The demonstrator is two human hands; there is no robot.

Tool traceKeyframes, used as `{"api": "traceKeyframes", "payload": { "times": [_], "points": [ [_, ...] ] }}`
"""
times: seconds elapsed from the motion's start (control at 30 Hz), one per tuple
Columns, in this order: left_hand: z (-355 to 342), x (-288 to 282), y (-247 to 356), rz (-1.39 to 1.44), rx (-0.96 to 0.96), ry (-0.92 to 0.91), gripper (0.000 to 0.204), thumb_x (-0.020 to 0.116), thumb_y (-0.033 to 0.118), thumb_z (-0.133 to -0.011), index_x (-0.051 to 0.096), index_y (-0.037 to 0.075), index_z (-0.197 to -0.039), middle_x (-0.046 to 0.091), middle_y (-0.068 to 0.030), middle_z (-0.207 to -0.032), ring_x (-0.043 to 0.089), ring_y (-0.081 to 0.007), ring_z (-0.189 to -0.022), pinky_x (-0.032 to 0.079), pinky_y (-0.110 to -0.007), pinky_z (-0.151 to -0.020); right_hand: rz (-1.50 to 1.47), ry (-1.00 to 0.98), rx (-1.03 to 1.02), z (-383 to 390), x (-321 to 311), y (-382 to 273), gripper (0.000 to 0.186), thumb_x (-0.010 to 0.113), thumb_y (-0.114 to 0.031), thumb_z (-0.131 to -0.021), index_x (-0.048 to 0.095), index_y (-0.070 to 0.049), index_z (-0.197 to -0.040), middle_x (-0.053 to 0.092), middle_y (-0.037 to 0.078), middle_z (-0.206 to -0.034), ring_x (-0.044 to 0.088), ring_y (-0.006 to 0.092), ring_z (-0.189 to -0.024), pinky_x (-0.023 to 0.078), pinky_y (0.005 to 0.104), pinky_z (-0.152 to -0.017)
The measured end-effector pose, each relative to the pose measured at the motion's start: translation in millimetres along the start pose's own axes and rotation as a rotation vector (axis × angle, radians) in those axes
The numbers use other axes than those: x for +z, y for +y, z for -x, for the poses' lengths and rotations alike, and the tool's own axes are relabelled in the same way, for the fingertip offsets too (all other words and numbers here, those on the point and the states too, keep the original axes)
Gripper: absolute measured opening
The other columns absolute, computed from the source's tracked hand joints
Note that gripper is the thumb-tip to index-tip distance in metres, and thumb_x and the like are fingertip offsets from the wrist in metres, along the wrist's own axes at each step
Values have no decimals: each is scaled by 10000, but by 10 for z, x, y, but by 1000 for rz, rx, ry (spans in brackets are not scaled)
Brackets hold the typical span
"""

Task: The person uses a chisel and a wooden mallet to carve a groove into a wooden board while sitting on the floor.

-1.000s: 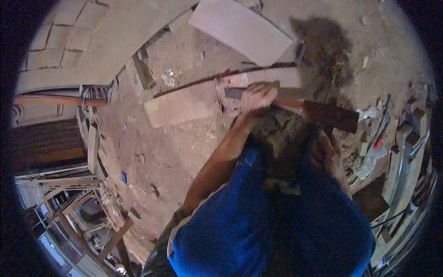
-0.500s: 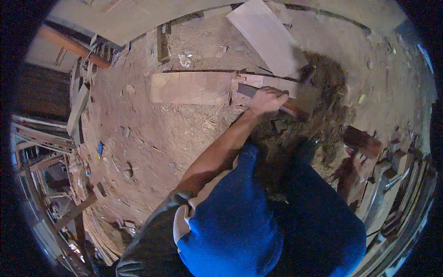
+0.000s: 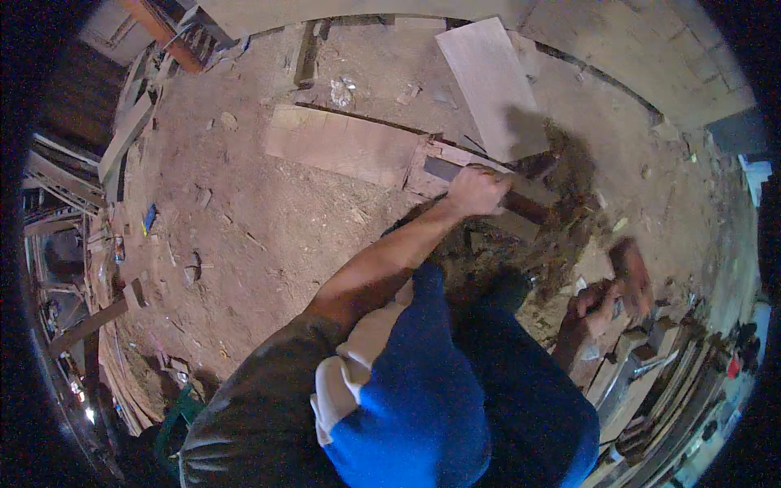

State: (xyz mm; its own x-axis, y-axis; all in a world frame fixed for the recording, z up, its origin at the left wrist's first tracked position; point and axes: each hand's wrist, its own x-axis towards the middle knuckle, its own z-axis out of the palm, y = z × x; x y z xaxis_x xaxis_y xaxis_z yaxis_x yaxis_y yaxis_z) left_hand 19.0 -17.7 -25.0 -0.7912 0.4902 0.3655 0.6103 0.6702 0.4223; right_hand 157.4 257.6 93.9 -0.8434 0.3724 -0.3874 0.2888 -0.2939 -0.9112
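Note:
My left hand [image 3: 480, 192] is closed around a chisel, its flat grey blade [image 3: 442, 167] pointing left over the cut end of a pale board. The chisel's handle runs into shadow beyond my fist. That board [image 3: 342, 148] lies on the ground with lines marked across it and a rough, chipped patch [image 3: 420, 167] beside the blade. To the right, away from the board, my right hand [image 3: 595, 302] grips what looks like a wooden mallet [image 3: 631, 276], reddish brown and blocky. Its grip is mostly hidden, and the hand is partly in shadow.
A second pale board [image 3: 492, 89] lies at an angle beyond the work. Stacked timber [image 3: 651, 382] stands at the lower right, beside my leg. Wood pieces [image 3: 69, 211] are piled on the left. A small blue item [image 3: 150, 218], chips and shavings dot the dirt floor.
The view has shifted, so the marked board now slants down to the right. The mallet has turned steeper and my right hand shows more clearly. My left hand keeps its hold on the chisel.

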Motion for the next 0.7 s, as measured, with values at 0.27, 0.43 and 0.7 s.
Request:
{"api": "traceKeyframes", "payload": {
  "times": [0.27, 0.43, 0.7],
  "points": [
    [18, 76, 49, 11, 1, 92, 494, 766, 340, -564, 621, 83, -960, 685, -115, -838, 679, -300, -765, 545, -407, -676, 587, -123, -215, 180, -246, 139, 332, 635, -264, -842, 535, -48, -1073, 439, 16, -728, 471, 108, -666, 393, 233, -555],
    [-53, -39, 21, 53, 18, 63, 349, 689, 295, -635, 628, 79, -902, 684, -106, -801, 680, -292, -752, 544, -405, -689, -108, 152, -82, -44, -273, -472, 203, 531, -298, -973, 529, -96, -954, 408, -34, -645, 333, 54, -478, 254, 232, -353],
    [-34, -35, -23, -23, 14, 119, 207, 634, 267, -664, 607, 93, -773, 649, -80, -728, 675, -277, -717, 538, -400, -663, -32, 10, 115, -98, 341, 295, 239, 534, -313, -962, 548, -86, -889, 438, -4, -632, 391, 111, -473, 334, 266, -395]
  ]
}}
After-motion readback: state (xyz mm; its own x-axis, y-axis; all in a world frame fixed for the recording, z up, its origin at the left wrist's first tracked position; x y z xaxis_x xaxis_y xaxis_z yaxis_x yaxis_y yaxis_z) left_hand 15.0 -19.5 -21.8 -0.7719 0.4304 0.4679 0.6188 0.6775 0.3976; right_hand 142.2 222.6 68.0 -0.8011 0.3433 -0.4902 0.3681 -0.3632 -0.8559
